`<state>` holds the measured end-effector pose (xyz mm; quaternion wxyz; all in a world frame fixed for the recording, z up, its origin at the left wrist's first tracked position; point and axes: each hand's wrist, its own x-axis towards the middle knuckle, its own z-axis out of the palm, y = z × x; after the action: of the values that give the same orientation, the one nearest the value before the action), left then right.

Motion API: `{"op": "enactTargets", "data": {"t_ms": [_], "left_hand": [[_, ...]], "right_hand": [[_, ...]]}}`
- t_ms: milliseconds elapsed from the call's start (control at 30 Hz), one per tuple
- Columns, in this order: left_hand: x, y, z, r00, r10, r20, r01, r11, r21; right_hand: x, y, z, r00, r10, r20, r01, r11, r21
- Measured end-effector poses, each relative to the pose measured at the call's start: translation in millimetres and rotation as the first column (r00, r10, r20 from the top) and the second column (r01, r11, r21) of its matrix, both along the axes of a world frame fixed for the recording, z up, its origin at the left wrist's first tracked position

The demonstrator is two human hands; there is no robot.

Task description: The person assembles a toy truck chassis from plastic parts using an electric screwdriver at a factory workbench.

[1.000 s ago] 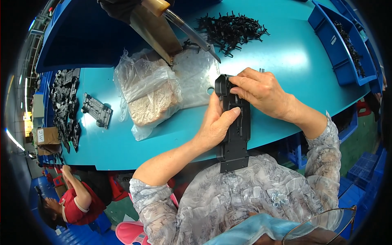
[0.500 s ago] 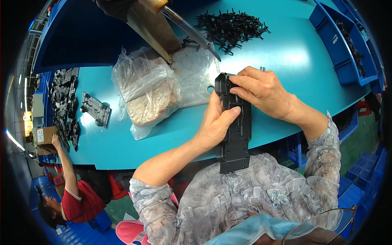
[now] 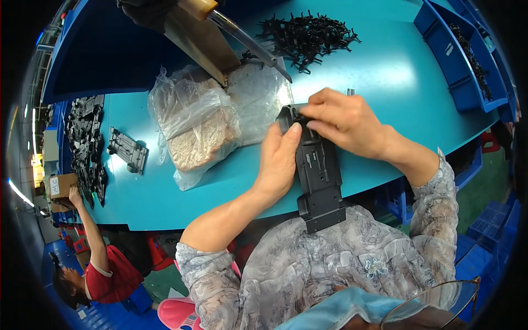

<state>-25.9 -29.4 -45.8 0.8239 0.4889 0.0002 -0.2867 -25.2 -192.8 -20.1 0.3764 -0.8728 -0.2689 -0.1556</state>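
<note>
A long black plastic chassis [image 3: 319, 175] lies tilted between my hands, its near end against my patterned top. My left hand [image 3: 279, 157] grips its left side close to the far end, thumb pressed on the upper face. At that same far end my right hand [image 3: 346, 122] has thumb and fingers pinched over a small dark part [image 3: 300, 117], whose shape is mostly hidden by the fingers. Beyond my hands a heap of small black plastic parts [image 3: 308, 38] is spread on the turquoise table [image 3: 247, 184].
A soldering iron [image 3: 247, 37] with a yellow handle hangs over a plastic-wrapped block [image 3: 198, 132]. Several black chassis [image 3: 85, 143] are piled at the left, with one apart [image 3: 127, 149]. A blue bin [image 3: 465, 60] stands at far right. A co-worker [image 3: 110, 275] handles a cardboard box [image 3: 63, 186].
The chassis has turned slightly, its far end shifting left and its near end right. My left thumb has slid up toward the far end. My right fingers have moved slightly left over the chassis.
</note>
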Motion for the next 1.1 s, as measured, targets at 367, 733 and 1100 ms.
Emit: {"op": "enactTargets", "data": {"t_ms": [367, 733, 1100], "left_hand": [[2.7, 0.7, 2.6, 0.999, -0.013, -0.033, 0.012, 1.0, -0.014], [1.4, 2.5, 0.5, 0.998, -0.03, 0.055, 0.028, 0.999, 0.045], [3.0, 6.0, -13.1, 0.986, -0.054, 0.158, 0.029, 0.987, 0.159]], "right_hand": [[0.1, -21.1, 0.3, 0.927, -0.045, -0.373, 0.084, 0.992, 0.091], [0.0, -17.6, -4.6, 0.966, -0.041, -0.257, 0.07, 0.992, 0.104], [1.3, -21.5, -3.7, 0.797, 0.099, -0.596, 0.15, 0.923, 0.354]]}}
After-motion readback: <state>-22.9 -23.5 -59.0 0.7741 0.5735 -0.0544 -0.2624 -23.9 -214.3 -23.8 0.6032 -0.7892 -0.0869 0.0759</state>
